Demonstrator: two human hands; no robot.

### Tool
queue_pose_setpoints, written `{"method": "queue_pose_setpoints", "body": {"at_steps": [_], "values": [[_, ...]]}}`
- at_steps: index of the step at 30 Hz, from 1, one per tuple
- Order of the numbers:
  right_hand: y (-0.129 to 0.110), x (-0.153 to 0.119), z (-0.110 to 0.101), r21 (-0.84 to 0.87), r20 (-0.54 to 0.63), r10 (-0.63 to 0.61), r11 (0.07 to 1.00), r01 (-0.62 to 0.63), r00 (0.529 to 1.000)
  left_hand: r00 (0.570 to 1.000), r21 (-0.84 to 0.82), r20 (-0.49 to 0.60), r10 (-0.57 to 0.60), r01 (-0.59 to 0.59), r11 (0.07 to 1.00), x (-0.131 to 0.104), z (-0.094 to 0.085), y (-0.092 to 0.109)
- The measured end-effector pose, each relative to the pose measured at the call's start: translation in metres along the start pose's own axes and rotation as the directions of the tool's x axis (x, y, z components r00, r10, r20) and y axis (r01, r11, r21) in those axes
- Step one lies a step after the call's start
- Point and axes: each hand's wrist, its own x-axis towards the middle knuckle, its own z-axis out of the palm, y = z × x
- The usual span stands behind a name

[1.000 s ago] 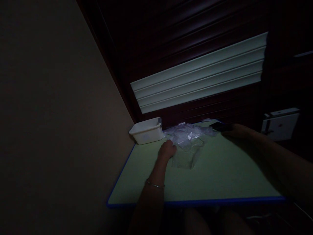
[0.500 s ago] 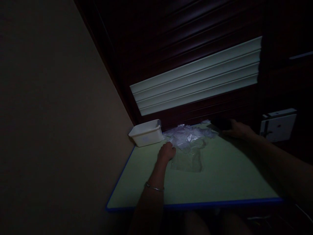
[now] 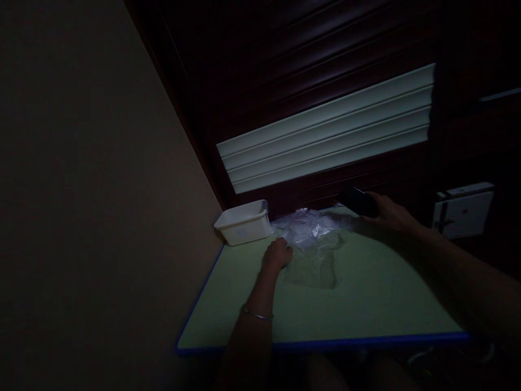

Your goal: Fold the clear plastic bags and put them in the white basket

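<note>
My right hand [image 3: 388, 212] grips a dark oblong object [image 3: 359, 202] with a smooth face, raised over the back right of the table; its kind is hard to make out in the dim light. On the table, my left hand [image 3: 279, 253] is closed, with its fingers curled at the left edge of a clear flat plastic bag [image 3: 313, 272]. Whether those fingers pinch the bag is hidden. Just behind lies a loose heap of crinkled clear plastic bags [image 3: 303, 225], between my two hands.
A white plastic bin [image 3: 246, 231] stands at the table's back left corner, by the wall [image 3: 122, 217]. The pale green table [image 3: 378, 293] has a blue edge. Behind it rises a dark slatted panel with a pale section [image 3: 329, 130]. A white box [image 3: 464, 212] sits at the right.
My right hand has lifted the dark object slightly and moved it left, tilting it so its smooth face shows. My left hand and the flat bag stay in place.
</note>
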Motion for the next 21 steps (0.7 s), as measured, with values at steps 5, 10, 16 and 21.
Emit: {"method": "queue_pose_setpoints", "body": {"at_steps": [5,10,16,21], "values": [[0.0,0.0008,-0.0015,0.012,0.049,-0.047,0.999,0.046,0.998,1.0,0.001,0.006,-0.006,0.006,1.0,0.0005,0.0,-0.0001],[0.0024,0.0019,-0.0011,-0.01,0.054,-0.108,0.994,0.109,0.993,1.0,0.007,0.008,-0.008,0.008,1.0,0.0009,-0.0003,-0.0001],[0.0061,0.0026,0.0034,-0.004,0.017,-0.157,0.988,0.157,0.988,1.0,0.008,0.007,-0.007,0.007,1.0,0.0015,0.0005,-0.0017],[0.0061,0.003,0.0055,-0.006,-0.025,-0.221,0.975,0.221,0.975,1.0,0.009,0.008,-0.009,0.009,1.0,0.0027,0.0018,-0.0029]]}}
